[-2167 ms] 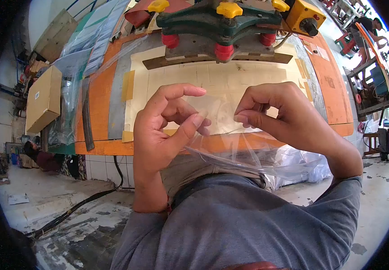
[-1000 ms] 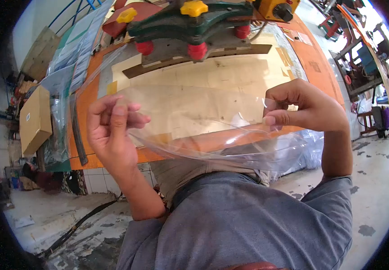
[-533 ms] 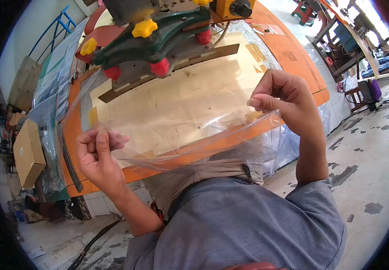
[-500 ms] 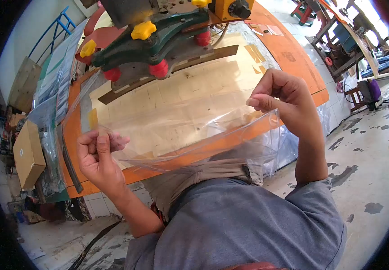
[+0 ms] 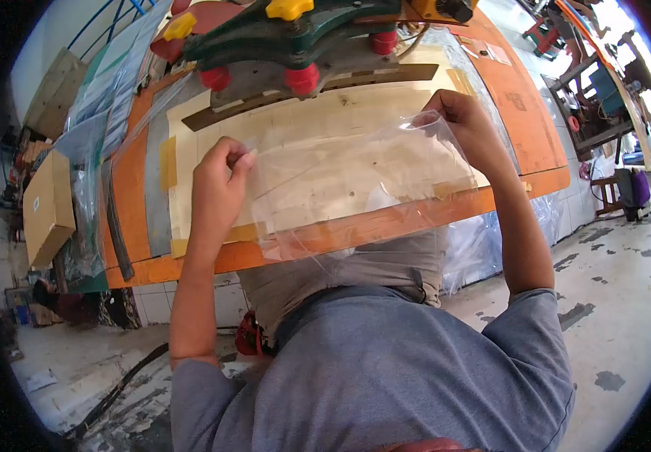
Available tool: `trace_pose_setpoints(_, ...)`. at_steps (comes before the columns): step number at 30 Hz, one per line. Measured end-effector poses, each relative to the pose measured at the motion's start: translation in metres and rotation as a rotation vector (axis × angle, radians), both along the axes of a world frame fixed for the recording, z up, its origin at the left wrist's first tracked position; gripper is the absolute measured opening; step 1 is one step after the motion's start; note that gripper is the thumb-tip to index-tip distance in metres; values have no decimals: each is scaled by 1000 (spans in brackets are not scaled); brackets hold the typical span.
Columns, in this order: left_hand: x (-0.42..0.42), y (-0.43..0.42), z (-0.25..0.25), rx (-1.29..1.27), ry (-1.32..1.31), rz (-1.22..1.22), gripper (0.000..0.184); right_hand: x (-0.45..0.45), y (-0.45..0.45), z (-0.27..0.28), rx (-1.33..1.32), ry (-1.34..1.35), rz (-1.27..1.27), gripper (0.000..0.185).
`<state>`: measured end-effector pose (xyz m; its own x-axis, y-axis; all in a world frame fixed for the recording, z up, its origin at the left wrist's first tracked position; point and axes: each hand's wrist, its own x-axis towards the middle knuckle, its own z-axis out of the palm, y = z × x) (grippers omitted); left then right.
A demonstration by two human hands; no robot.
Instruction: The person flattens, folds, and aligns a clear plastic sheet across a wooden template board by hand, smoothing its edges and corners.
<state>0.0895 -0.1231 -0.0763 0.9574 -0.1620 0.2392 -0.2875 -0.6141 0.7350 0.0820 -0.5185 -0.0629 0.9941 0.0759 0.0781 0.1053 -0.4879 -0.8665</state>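
A clear plastic sheet (image 5: 340,181) is stretched between my two hands above the front of the work board. My left hand (image 5: 224,177) pinches its upper left corner, thumb against the fingers. At the upper right corner my right hand (image 5: 457,120) is closed on the same sheet, with the fingertips partly hidden behind it. The sheet's lower part hangs past the orange table edge toward my lap. Under it lies a cream board (image 5: 310,120) taped down at its sides. Beyond my hands, a long dark metal strip (image 5: 227,113) sits below the press head.
A green press (image 5: 295,41) with red feet and yellow knobs stands over the back of the orange table (image 5: 506,113). A cardboard box (image 5: 50,207) is at the left beside plastic-wrapped material. More clear plastic (image 5: 480,241) hangs below the right table edge.
Both hands have moved forward over the board, the left also rightward, carrying the sheet farther over the cream surface. My view has shifted, so the press sits higher in the frame.
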Motion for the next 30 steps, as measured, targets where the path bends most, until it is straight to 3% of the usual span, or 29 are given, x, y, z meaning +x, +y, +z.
trace_pose_setpoints(2, 10, 4, -14, 244, -137, -70, 18, 9, -1, -12, -63, 29, 24, 2)
trace_pose_setpoints(6, 12, 4, -18, 146, 54, -59, 16, 14, -1, -20, -202, 110, 19, 14)
trace_pose_setpoints(9, 13, 8, -19, 140, 103, -73, 18, 11, 1, -24, -252, -29, -9, 23)
trace_pose_setpoints(11, 12, 2, -17, 170, -160, -72, 28, 11, 7, -12, -295, -177, 22, 10)
trace_pose_setpoints(12, 12, 1, -12, 171, -153, -66, 28, 15, 2, -12, -351, -178, 73, 8)
trace_pose_setpoints(15, 17, 1, -6, 322, -227, -234, 37, 28, -18, -16, -166, -106, 87, 12)
trace_pose_setpoints(17, 24, 5, -14, 473, -345, -473, 41, 27, -17, 10, -104, -51, 131, 25)
trace_pose_setpoints(20, 25, 1, -11, 474, -264, -517, 39, 18, -10, 32, -23, 79, 268, 33)
trace_pose_setpoints(22, 23, -2, -4, 504, -237, -511, 35, 4, 10, 44, -432, 46, 323, 37)
trace_pose_setpoints(27, 10, -8, 11, 526, -205, -476, 31, -12, 19, 33, -433, 67, 333, 33)
trace_pose_setpoints(30, 1, -7, 15, 586, -186, -480, 42, -25, 24, 26, -566, -39, 309, 30)
